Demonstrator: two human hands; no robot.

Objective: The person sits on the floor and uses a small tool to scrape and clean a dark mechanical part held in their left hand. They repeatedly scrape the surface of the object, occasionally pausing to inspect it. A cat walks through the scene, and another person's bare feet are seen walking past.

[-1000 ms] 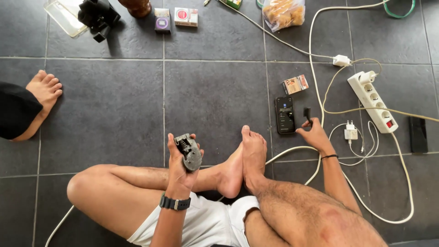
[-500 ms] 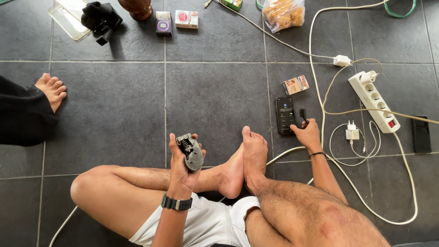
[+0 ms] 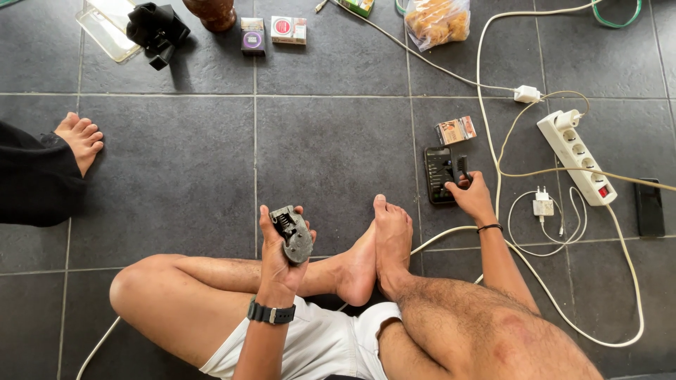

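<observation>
Grey mechanical part (image 3: 292, 232) clamped in left hand (image 3: 278, 257), right hand (image 3: 473, 198) pinching small black piece (image 3: 463, 167) above dark tiled floor (image 3: 331, 148).

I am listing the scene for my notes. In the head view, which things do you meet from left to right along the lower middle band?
Another person's bare foot → grey device in the left hand → dark phone on the floor → right hand → small white charger → white power strip → black phone.
</observation>
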